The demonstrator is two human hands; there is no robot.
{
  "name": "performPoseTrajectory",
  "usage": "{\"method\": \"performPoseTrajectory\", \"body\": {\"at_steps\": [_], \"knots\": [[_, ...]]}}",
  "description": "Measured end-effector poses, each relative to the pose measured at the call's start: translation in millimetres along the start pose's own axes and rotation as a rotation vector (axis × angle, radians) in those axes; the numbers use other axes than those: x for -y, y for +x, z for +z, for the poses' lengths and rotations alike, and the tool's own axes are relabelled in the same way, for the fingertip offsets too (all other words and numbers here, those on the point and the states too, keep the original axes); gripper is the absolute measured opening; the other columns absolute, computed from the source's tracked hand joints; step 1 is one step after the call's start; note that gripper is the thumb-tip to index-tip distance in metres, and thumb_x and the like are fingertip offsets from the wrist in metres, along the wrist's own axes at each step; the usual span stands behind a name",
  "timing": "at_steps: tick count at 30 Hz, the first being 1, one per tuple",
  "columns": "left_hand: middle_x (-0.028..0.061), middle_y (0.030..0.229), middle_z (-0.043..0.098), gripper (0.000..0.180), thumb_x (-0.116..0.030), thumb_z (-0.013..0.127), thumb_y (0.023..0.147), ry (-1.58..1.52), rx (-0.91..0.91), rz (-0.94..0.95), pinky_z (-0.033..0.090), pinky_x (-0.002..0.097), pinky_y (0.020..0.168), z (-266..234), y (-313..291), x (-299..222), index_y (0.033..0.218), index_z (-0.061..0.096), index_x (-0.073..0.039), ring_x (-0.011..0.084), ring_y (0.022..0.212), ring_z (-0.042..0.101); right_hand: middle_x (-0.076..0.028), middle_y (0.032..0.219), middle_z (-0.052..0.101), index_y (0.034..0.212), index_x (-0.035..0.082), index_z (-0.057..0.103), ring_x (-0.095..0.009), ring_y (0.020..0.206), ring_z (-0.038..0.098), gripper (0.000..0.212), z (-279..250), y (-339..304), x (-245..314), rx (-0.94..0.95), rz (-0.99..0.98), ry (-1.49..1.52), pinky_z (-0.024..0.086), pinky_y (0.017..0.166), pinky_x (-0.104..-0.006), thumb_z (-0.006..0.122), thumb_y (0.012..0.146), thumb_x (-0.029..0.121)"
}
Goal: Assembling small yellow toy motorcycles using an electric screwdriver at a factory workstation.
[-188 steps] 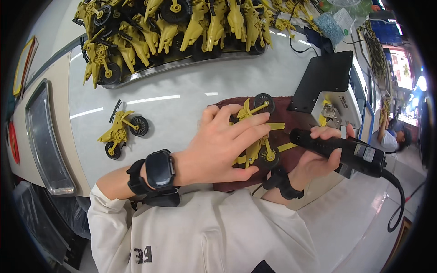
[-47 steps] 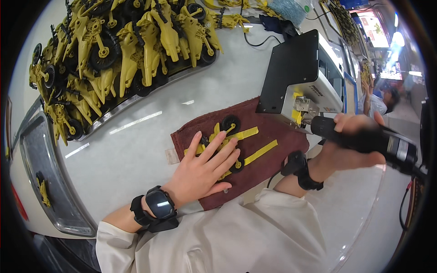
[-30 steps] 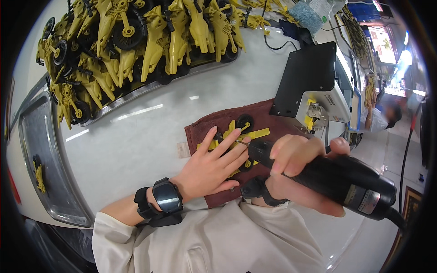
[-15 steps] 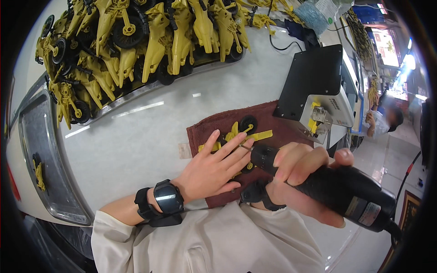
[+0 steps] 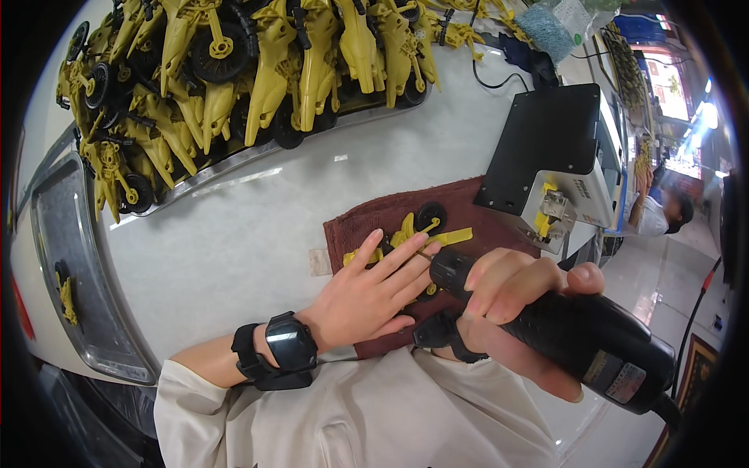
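Observation:
On the dark red cloth [image 5: 355, 226] lies a yellow toy motorcycle [image 5: 454, 236] with black wheels, partly hidden under my left hand [image 5: 367, 285]. That hand is open, its fingers stretched flat across the toy. My right hand [image 5: 511, 292] is closed round a black electric screwdriver [image 5: 597, 335], which is tilted. Its bit points left, reaching the toy beside the left fingertips; where exactly the tip sits is hidden by the fingers.
Beyond the cloth, a black-and-white screw feeder [image 5: 538, 148] stands at the right. A tray heaped with yellow toy motorcycles [image 5: 269, 86] fills the far left. A metal tray [image 5: 101, 312] at the left holds one small yellow part [image 5: 67, 296]. Another person [image 5: 655, 209] sits far right.
The view has shifted slightly. Both hands keep nearly the same pose, with the screwdriver still at the toy.

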State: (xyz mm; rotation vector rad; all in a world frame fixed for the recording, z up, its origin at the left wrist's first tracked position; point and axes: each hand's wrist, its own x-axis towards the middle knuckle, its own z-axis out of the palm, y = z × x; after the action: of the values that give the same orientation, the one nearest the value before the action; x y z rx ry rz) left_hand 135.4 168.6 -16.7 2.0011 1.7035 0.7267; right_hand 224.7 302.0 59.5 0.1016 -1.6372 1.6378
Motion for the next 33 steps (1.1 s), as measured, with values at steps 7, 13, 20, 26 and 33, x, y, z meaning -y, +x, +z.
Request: {"method": "performPoseTrajectory", "body": {"at_steps": [7, 13, 20, 26, 33], "knots": [[0.0106, 0.122, 0.053, 0.039, -0.044, 0.057, 0.082, 0.023, -0.035, 0.036, 0.023, 0.0607, 0.101, 7.1, -1.1, 5.2, 0.1, 0.058, -0.01, 0.0277, 0.136, 0.03, -0.013, 0.08, 0.06, 0.12, 0.003, 0.034, -0.025, 0.061, 0.061, 0.078, -4.0, 0.6, -3.7, 0.182, 0.035, -0.037, 0.047, 0.06, -0.0381, 0.064, 0.076, 0.06], [0.0052, 0.134, 0.045, 0.043, -0.045, 0.064, 0.076, 0.049, -0.035, -0.011, 0.02, 0.0538, 0.107, 4.3, 0.4, -0.3, 0.104, 0.057, -0.013, 0.0236, 0.139, 0.022, -0.013, 0.078, 0.06, 0.116, 0.002, 0.035, -0.025, 0.059, 0.061, 0.077, -4.8, 2.2, -14.1, 0.161, -0.032, -0.014, 0.049, 0.056, -0.0369, 0.065, 0.076, 0.06], [0.0054, 0.135, 0.045, 0.047, -0.045, 0.065, 0.075, 0.109, -0.048, -0.02, 0.021, 0.0555, 0.106, 6.2, -1.3, -2.3, 0.108, 0.056, -0.013, 0.0257, 0.139, 0.022, -0.015, 0.08, 0.061, 0.118, 0.0, 0.037, -0.024, 0.059, 0.061, 0.082, -0.4, 5.2, -14.3, 0.258, -0.02, -0.057, 0.05, 0.056, -0.0358, 0.066, 0.073, 0.062], [0.0073, 0.145, 0.035, 0.069, -0.05, 0.058, 0.078, 0.073, 0.019, -0.022, 0.016, 0.0594, 0.104, 3.9, 5.5, -7.1, 0.133, 0.044, -0.012, 0.0299, 0.137, 0.026, -0.002, 0.063, 0.044, 0.122, 0.0, 0.046, -0.015, 0.049, 0.045, 0.086, -44.0, 7.9, 70.6, -0.113, -0.157, -0.258, 0.036, 0.052, -0.033, 0.056, 0.074, 0.07], [0.0073, 0.147, 0.032, 0.071, -0.052, 0.058, 0.078, 0.085, 0.023, -0.039, 0.016, 0.0595, 0.104, 4.5, 0.3, -6.5, 0.135, 0.043, -0.011, 0.0304, 0.136, 0.026, -0.009, 0.061, 0.05, 0.119, 0.0, 0.043, -0.019, 0.048, 0.047, 0.092, -104.0, 33.8, 76.2, -0.595, -0.109, -0.581, 0.045, 0.056, -0.0372, 0.04, 0.074, 0.081]]}}
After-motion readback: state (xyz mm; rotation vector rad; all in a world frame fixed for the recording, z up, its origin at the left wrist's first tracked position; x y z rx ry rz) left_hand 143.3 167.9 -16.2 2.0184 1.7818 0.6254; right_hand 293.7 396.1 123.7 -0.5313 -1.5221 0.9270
